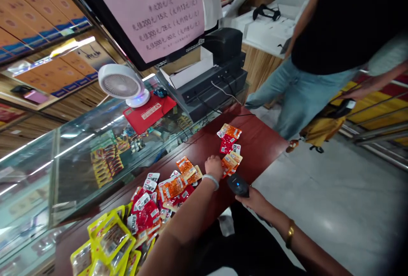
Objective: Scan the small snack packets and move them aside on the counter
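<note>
1. Head view: the work in hand appears to be scanning snack packets one by one. The left hand (pixel 214 166) rests on the dark red counter (pixel 261 148) just below centre frame, fingers curled down onto an orange packet (pixel 230 162) at the near end of a short row of orange and red packets (pixel 230 136).
2. The right hand (pixel 255 201), just lower right of the left, is wrapped around a black handheld scanner (pixel 238 184); its head points toward the packet under the left hand and a small blue light shows on top.
3. A larger heap of red and orange packets (pixel 165 193) lies to the lower left, well apart from the short row, and yellow-edged packets (pixel 108 242) sit at the bottom left corner.
4. As a judgement, the short row looks like the handled pile and the heap the waiting one; the next move calls for keeping the packet flat with its code facing the scanner.
5. Further out: a glass display case (pixel 79 161) at left, a small white fan (pixel 120 84) on it, a black register unit (pixel 216 78) at upper centre, and another person in jeans (pixel 299 93) standing at upper right.
</note>
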`<state>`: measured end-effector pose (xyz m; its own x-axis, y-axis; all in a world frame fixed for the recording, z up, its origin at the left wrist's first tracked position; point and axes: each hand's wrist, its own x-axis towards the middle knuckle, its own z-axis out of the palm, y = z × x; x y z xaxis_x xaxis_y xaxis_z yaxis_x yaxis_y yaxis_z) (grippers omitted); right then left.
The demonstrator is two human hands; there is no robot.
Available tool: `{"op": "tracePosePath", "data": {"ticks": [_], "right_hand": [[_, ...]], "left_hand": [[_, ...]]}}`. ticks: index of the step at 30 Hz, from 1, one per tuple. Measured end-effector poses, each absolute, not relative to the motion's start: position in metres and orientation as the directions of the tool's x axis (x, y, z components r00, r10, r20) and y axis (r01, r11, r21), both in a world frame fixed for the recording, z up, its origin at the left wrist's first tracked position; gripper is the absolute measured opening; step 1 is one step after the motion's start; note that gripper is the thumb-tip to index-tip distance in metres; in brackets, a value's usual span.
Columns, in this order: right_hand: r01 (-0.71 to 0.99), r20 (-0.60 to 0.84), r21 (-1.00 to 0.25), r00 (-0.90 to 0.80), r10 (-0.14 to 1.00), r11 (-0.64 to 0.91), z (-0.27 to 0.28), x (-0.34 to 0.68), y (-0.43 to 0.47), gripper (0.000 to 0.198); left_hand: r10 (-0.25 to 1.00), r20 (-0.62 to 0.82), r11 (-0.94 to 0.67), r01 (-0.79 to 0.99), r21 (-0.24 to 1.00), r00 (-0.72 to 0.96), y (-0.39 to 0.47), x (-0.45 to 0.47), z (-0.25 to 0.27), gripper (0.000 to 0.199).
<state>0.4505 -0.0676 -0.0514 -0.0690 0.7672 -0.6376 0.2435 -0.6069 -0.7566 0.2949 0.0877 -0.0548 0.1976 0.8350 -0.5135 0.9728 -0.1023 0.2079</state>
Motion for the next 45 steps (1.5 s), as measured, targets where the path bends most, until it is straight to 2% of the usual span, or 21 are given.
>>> {"op": "tracePosePath", "data": {"ticks": [6,12,15,19,21,24,26,30,33,38,42,45], "right_hand": [[0.195,-0.625,-0.773,-0.077,0.777,-0.603,-0.056,0.456,-0.042,0.038],[0.245,-0.659,-0.748,-0.158,0.736,-0.617,-0.055,0.435,-0.019,0.031],[0.281,-0.636,-0.768,-0.24,0.733,-0.575,-0.052,0.43,-0.015,0.033],[0.277,-0.487,-0.87,-0.349,0.8,-0.408,-0.052,0.435,-0.017,0.044],[0.288,-0.469,-0.878,-0.351,0.81,-0.383,-0.054,0.441,-0.021,0.046],[0.336,-0.562,-0.819,-0.304,0.769,-0.466,-0.061,0.458,-0.029,0.045],[0.354,-0.612,-0.781,-0.271,0.743,-0.514,-0.065,0.473,-0.034,0.043],[0.339,-0.54,-0.822,-0.212,0.815,-0.457,-0.07,0.502,-0.036,0.044],[0.349,-0.516,-0.83,-0.185,0.836,-0.435,-0.067,0.511,-0.029,0.047],[0.385,-0.482,-0.839,-0.196,0.854,-0.385,-0.056,0.501,-0.011,0.047],[0.412,-0.482,-0.841,-0.271,0.833,-0.352,-0.051,0.488,-0.003,0.043],[0.388,-0.45,-0.873,-0.408,0.795,-0.296,-0.044,0.478,-0.002,0.045]], "left_hand": [[0.778,-0.6,-0.099,0.98,0.173,0.185,0.082,0.263,-0.051,0.045],[0.773,-0.621,-0.07,0.991,0.118,0.128,0.07,0.236,-0.044,0.045],[0.778,-0.623,-0.043,0.997,0.07,0.078,0.067,0.214,-0.031,0.042],[0.887,-0.461,-0.028,1.0,-0.014,0.018,0.072,0.2,-0.015,0.048],[0.916,-0.395,-0.057,0.998,0.039,0.068,0.077,0.217,-0.017,0.049],[0.898,-0.404,-0.092,0.972,0.217,0.175,0.083,0.269,-0.034,0.047],[0.892,-0.417,-0.063,0.962,0.265,0.173,0.083,0.303,-0.048,0.05],[0.9,-0.405,-0.078,0.974,0.213,0.161,0.078,0.326,-0.064,0.047],[0.873,-0.458,-0.094,0.979,0.181,0.168,0.072,0.31,-0.064,0.038],[0.833,-0.526,-0.116,0.984,0.138,0.172,0.06,0.284,-0.057,0.044],[0.826,-0.539,-0.127,0.986,0.106,0.164,0.05,0.265,-0.048,0.043],[0.802,-0.577,-0.146,0.987,0.063,0.155,0.047,0.233,-0.029,0.038]]}}
